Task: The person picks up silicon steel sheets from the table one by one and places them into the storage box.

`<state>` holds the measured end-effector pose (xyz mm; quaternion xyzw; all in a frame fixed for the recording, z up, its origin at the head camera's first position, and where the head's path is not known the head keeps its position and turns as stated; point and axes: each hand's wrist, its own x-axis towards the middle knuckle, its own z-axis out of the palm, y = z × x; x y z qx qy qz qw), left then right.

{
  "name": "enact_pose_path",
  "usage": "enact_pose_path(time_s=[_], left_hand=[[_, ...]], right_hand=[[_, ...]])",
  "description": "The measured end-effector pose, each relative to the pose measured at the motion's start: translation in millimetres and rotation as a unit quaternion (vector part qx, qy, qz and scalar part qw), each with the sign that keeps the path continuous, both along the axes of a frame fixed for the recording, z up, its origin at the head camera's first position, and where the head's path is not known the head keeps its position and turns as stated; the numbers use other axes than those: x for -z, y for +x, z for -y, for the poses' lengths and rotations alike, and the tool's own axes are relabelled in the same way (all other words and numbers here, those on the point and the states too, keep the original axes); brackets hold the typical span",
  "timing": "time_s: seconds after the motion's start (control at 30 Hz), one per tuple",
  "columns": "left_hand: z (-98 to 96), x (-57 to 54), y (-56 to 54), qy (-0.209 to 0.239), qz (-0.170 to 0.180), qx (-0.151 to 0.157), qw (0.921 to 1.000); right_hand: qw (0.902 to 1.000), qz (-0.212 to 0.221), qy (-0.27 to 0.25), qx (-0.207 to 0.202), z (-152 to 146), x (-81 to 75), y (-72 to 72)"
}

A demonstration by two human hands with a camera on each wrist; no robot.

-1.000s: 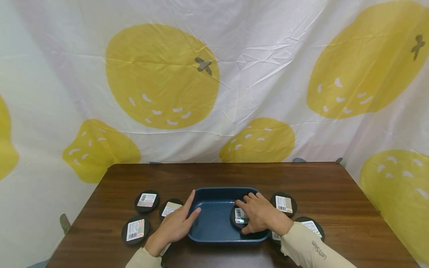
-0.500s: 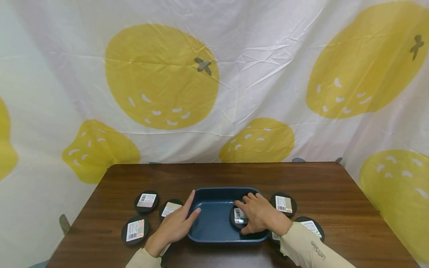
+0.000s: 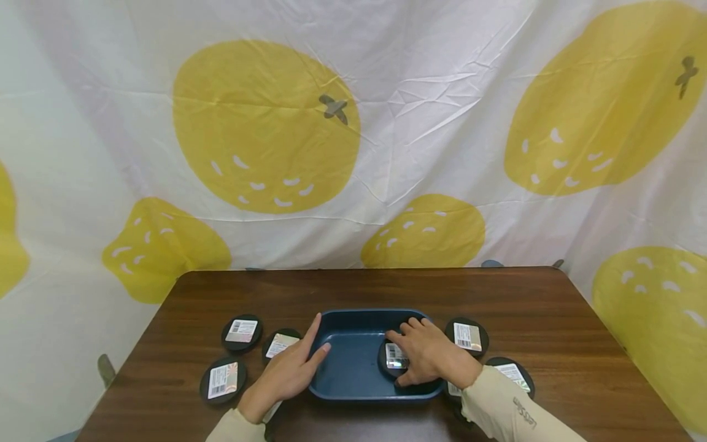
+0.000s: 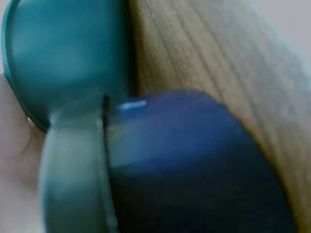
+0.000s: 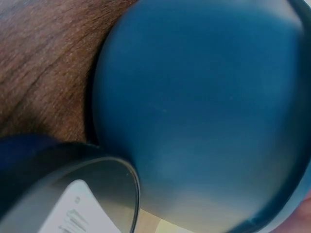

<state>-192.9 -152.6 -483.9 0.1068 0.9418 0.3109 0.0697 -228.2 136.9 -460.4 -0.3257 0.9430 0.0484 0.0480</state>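
Note:
In the head view a blue rectangular tray [image 3: 347, 368] lies on the table. Inside its right half sits a round black-lidded tub [image 3: 394, 357] with a white label. My right hand [image 3: 428, 353] grips this tub from above, fingers at its far side and thumb at the near side, covering much of the lid. At the tray's left end is my left hand [image 3: 293, 368], its fingers straight along the rim and its thumb reaching over it. The left wrist view shows the tray's outer wall [image 4: 68, 48] behind a dark blue tub [image 4: 189, 165].
Matching tubs [image 3: 223, 380] stand left of the tray, one partly under the left hand. More tubs [image 3: 467, 336] stand to the right, one partly behind the right sleeve [image 3: 513, 405]. Behind the brown wooden table [image 3: 375, 288] hangs a lemon-patterned cloth [image 3: 431, 141].

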Motion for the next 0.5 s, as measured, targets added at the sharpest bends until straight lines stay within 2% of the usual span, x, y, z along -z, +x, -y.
enact_pose_path(time_s=[0.5], left_hand=[[-1.3,-0.3,-1.6,-0.002,-0.007,0.0,1.0]], right_hand=[[1.0,-0.001,-0.004,-0.008,-2.7,0.1,-0.8]])
